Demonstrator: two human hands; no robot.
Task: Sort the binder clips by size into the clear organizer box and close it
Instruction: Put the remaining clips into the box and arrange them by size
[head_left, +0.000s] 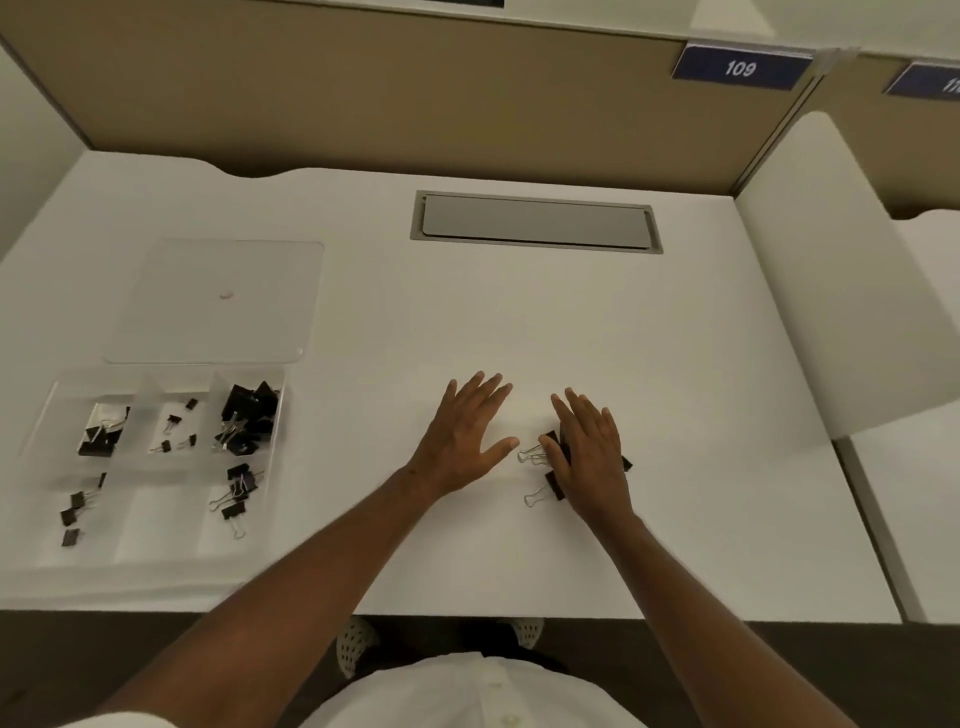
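Our left hand (462, 436) lies flat, fingers spread, holding nothing; our right hand (589, 452) covers loose black metal binder clips (555, 486) on the white tabletop (649, 364), its grip hidden.

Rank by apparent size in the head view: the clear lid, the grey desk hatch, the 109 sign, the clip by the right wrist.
1. Clear lid and grey desk hatch: similar, unranked, since the lid lies nearer the camera.
2. 109 sign, though farthest.
3. Clip by the right hand.

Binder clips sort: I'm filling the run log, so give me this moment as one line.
right hand: covering loose binder clips on desk | left hand: flat, empty | organizer box: open, partly filled | lid: behind box
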